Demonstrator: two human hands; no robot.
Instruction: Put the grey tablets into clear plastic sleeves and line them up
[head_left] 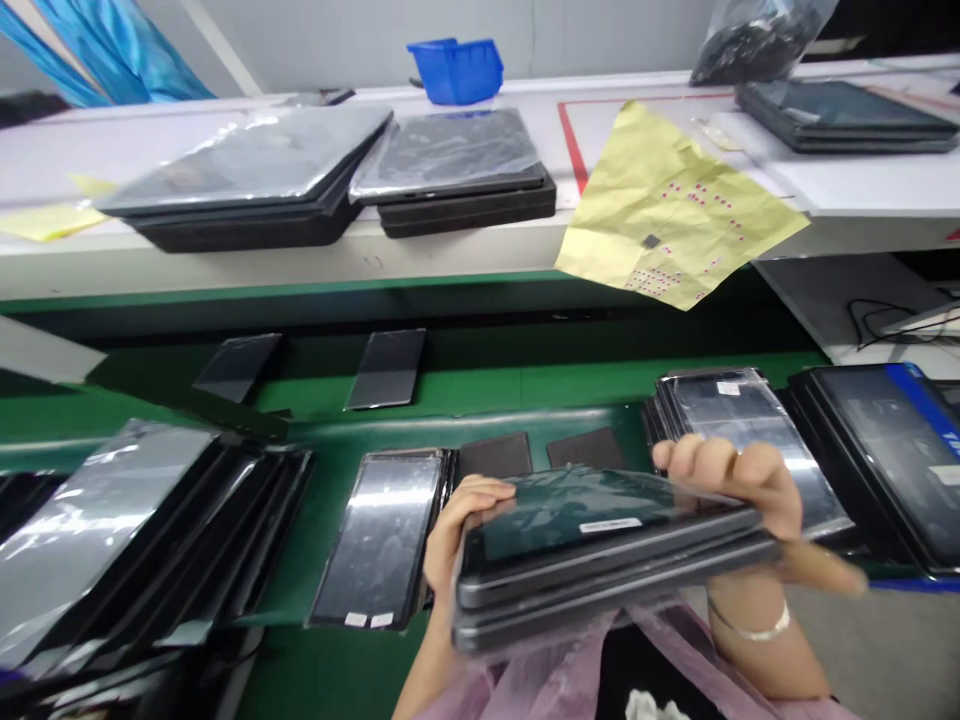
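I hold a stack of two dark tablets (600, 560) flat in front of me, low in the middle of the view. My left hand (454, 530) grips the stack's left end, fingers curled over the top edge. My right hand (739, 480) wraps over the right far corner, fingers closed on it. The top tablet's glass carries a small white label. A bracelet sits on my right wrist.
A green belt (525, 380) runs across, with a single tablet (386, 535) left of my hands and fanned piles of bagged tablets (127, 530) further left. More tablets (885, 460) lie at right. The white shelf (187, 150) behind holds tablet stacks, a yellow sheet (675, 200) and a blue bin (457, 70).
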